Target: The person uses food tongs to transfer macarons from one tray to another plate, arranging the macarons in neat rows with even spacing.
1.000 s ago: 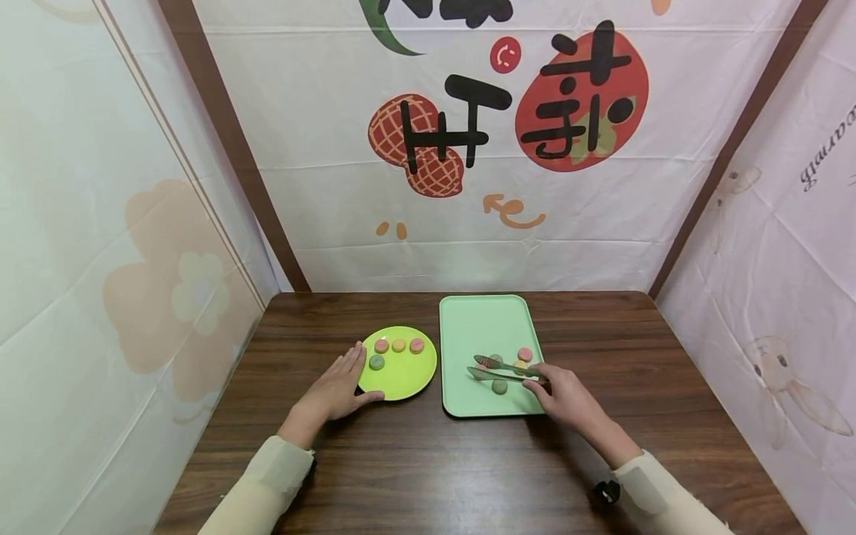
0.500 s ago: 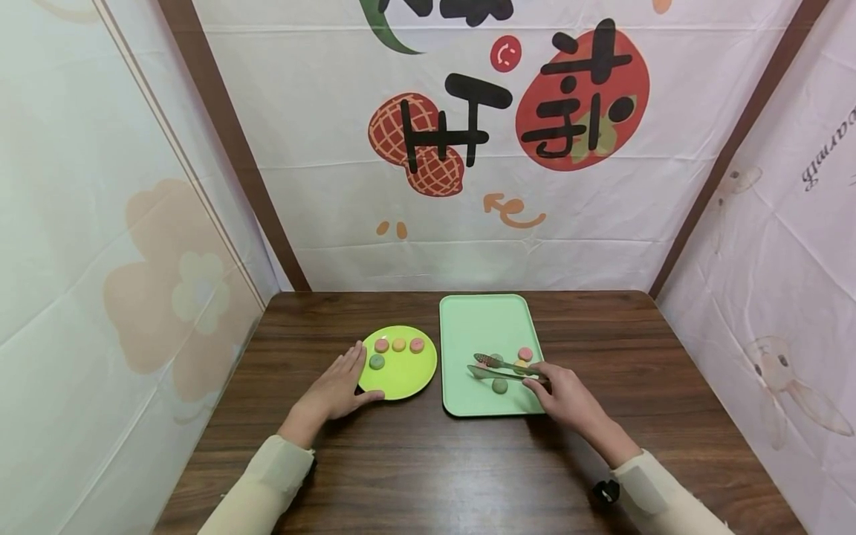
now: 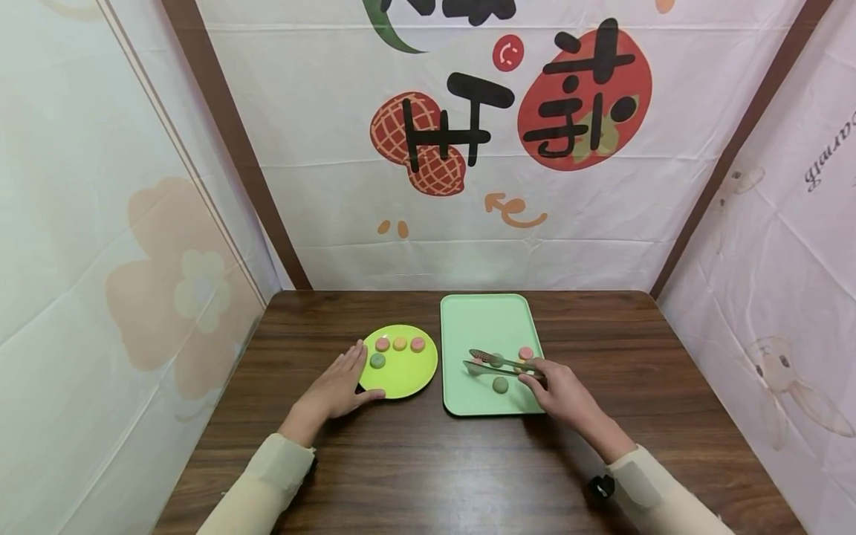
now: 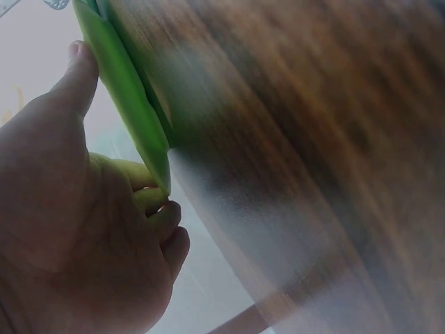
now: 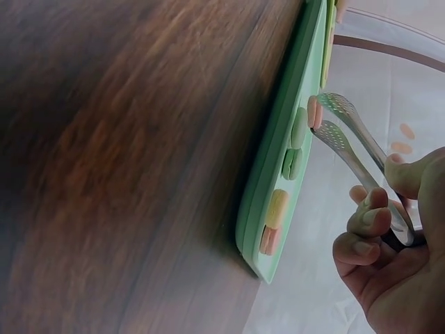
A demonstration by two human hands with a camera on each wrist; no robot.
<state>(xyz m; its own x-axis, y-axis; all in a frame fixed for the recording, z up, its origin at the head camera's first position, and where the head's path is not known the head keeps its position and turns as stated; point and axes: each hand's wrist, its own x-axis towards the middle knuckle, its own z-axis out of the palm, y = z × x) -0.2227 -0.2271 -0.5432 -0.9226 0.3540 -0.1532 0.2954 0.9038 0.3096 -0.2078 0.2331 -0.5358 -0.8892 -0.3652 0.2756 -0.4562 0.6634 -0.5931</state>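
Note:
My right hand point(image 3: 565, 392) holds metal tongs point(image 5: 358, 133) over the mint-green tray point(image 3: 484, 319). Their perforated tips stand apart, on either side of a pink macaron point(image 5: 312, 111); whether they touch it I cannot tell. Two green macarons point(image 3: 500, 385) lie close by on the tray, with a yellow macaron point(image 5: 277, 209) and another pink one point(image 3: 526, 354) nearer the hand. My left hand point(image 3: 334, 388) rests at the left rim of a lime-green plate point(image 3: 401, 380), fingers straight and thumb at its near edge. On the plate sit two pink macarons, one yellow and one green point(image 3: 377, 360).
Both plate and tray stand on a dark wooden table point(image 3: 428, 468), the tray just right of the plate. A printed white cloth point(image 3: 428, 245) hangs behind the table, and more cloth flanks both sides.
The tongs have shifted slightly left and away from me, their tips now around the left pink macaron. My left hand and the plate stay where they were.

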